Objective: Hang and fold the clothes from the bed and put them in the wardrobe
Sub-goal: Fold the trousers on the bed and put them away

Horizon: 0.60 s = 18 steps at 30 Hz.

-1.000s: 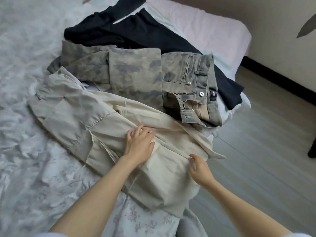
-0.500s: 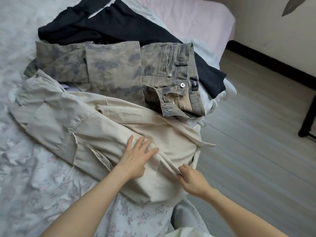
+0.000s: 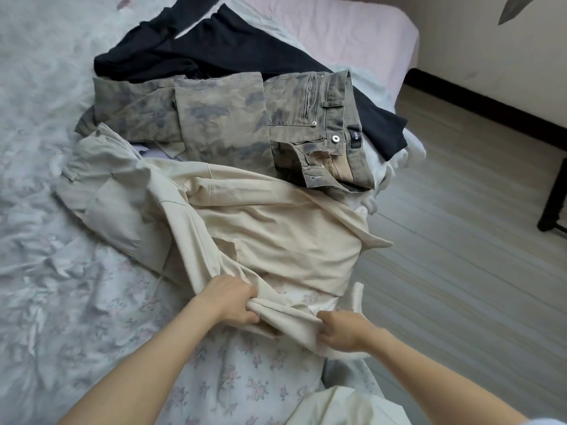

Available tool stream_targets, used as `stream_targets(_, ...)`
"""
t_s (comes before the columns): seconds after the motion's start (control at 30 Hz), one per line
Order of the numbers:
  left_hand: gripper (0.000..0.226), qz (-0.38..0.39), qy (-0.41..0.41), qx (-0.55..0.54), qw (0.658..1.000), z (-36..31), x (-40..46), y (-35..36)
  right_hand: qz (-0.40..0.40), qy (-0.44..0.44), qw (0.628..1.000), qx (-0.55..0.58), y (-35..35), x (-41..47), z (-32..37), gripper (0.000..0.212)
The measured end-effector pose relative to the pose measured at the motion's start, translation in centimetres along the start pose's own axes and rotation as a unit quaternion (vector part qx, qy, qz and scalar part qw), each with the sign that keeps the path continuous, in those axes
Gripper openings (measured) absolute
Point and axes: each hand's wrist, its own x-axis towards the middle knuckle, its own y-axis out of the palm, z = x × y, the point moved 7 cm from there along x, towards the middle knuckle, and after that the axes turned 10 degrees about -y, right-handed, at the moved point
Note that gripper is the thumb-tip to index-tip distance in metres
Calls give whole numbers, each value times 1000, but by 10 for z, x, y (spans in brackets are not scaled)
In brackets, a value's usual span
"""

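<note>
Beige cloth fills the middle of the head view: a pale, creased beige garment [image 3: 270,234] sprawls across the bed [image 3: 46,210], one pocketed part reaching toward nine o'clock, a pointed flap jutting toward three o'clock past the mattress edge. Its near hem is bunched and lifted off the floral sheet [image 3: 239,378]. The left hand [image 3: 228,300] grips that bunched hem with fingers curled round the fabric; the right hand [image 3: 345,331], just beside it toward four o'clock, pinches the same gathered edge.

At twelve o'clock from the beige piece lie camouflage trousers [image 3: 221,118], folded flat, waistband open with button and dark label showing; the beige cloth touches their lower edge. Beyond them, a black garment [image 3: 214,47] stretches from eleven to two o'clock. White fabric [image 3: 402,154] bulges under the pile at the bed's edge. Grey plank floor [image 3: 460,240] lies at three o'clock.
</note>
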Motion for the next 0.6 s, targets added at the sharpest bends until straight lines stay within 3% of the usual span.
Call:
stream_targets(0.07, 41, 5, -19, -31, 999, 9, -8, 5, 3, 34, 999, 3, 4, -8, -11, 19)
stream_targets(0.13, 37, -18, -22, -70, 997, 15, -14, -1, -22, 60, 998, 20, 3, -20, -22, 10)
stream_targets(0.23, 28, -69, -13, -124, 990, 12, -18, -30, -95, 99, 989, 45, -9, -40, -41, 26)
stream_targets(0.43, 27, -122, -12, -121, 985, -10, 2, -86, -216, 142, 965, 52, -55, -64, -71, 27)
stream_targets(0.5, 28, -81, -23, -104, 991, -18, 19, -87, -188, 145, 969, 64, -62, -58, -84, 25)
stream_targets(0.6, 39, 78, -29, -64, 994, -33, 37, -66, -60, 129, 982, 125, -48, -39, -95, 19)
